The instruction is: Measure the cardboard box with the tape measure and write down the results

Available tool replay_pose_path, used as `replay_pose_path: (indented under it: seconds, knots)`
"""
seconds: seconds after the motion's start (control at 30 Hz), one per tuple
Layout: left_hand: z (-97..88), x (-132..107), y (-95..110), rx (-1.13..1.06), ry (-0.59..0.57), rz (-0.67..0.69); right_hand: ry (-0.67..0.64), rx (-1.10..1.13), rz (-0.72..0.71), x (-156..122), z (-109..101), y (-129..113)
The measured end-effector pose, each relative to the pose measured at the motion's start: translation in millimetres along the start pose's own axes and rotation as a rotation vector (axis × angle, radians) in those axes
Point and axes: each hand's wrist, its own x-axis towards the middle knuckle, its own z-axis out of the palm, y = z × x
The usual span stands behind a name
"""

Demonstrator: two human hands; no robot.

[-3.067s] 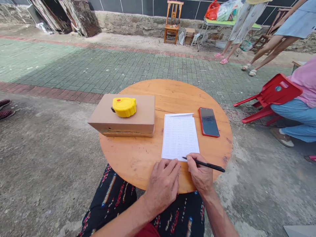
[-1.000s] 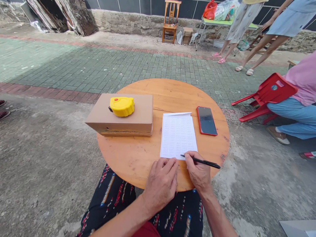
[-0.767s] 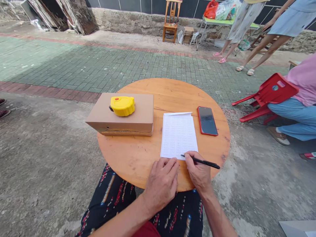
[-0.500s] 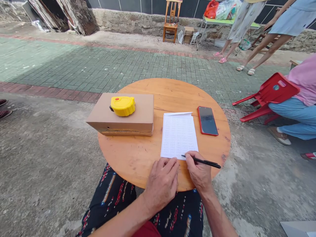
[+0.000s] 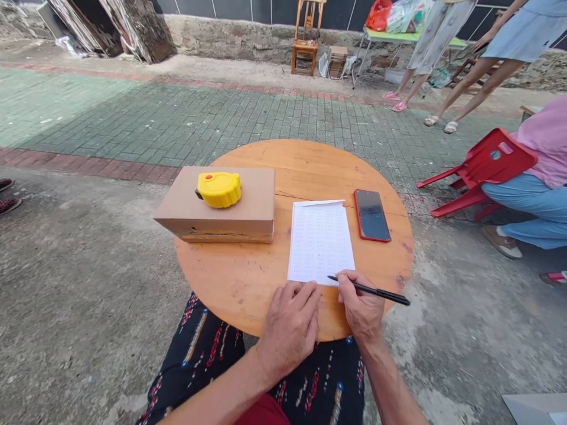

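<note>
A sheet of white paper (image 5: 319, 242) with rows of small marks lies on the round wooden table (image 5: 234, 289), its top edge folded. My right hand (image 5: 364, 304) grips a black pen (image 5: 381, 292), whose tip is at the sheet's lower right part. Resting at the lower edge of the paper, my left hand (image 5: 292, 316) lies palm down with bent fingers and holds nothing. To the left, a yellow tape measure (image 5: 220, 190) sits on a brown cardboard box (image 5: 177, 203). A phone in a red case (image 5: 372, 215) lies right of the paper.
A person in pink sits on a red plastic chair (image 5: 491, 159) at the right. Two people stand farther back near a green-topped table (image 5: 376, 36) with bags. A wooden chair (image 5: 306, 44) stands by the wall. A grey flat object (image 5: 531, 410) lies at the lower right.
My right hand has shifted slightly right with the pen, and the pen tip has moved a little right along the sheet. My left hand has stayed in place.
</note>
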Motion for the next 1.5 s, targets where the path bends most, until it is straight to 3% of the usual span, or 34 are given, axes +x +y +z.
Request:
replay_pose_path:
  seconds: [0.2, 0.37, 0.43, 0.6, 0.7, 0.77, 0.83, 0.97, 1.13, 1.5]
  knots:
    - [-0.3, -0.5, 0.1, 0.005, -0.005, 0.002, 0.135, 0.079, 0.017, 1.3, 1.9, 0.6]
    - [-2.2, 0.7, 0.9, -0.002, -0.012, -0.005, 0.179, -0.023, -0.017, 0.7, 5.6, 5.9]
    - [-2.7, 0.7, 1.4, -0.006, -0.005, -0.003, 0.109, -0.138, -0.112, 3.2, 2.8, 5.4]
    - [-2.6, -0.1, 1.2, -0.02, 0.012, 0.004, -0.083, -0.633, -0.549, 27.0, -13.6, -8.0]
    - [-2.7, -0.6, 1.1, -0.025, 0.022, 0.0, -0.272, -0.931, -0.655, 42.3, -20.9, -12.8]
    - [-2.7, -0.9, 1.1, -0.026, 0.031, 0.005, -0.363, -1.01, -0.677, 44.0, -25.3, -8.3]
    - [-2.4, -1.2, 0.9, -0.026, 0.046, 0.017, -0.295, -0.983, -0.641, 37.1, -30.4, 3.2]
    - [-0.4, -1.8, -0.2, -0.021, 0.071, 0.036, -0.023, -0.712, -0.523, 8.7, -38.7, 34.4]
    - [0.8, -3.5, -0.1, 0.01, 0.086, 0.046, 0.125, -0.506, -0.435, -11.5, -34.1, 48.2]
    - [1.8, -9.1, 1.2, 0.039, 0.149, 0.087, 0.149, -0.472, -0.432, -10.7, -30.6, 44.1]
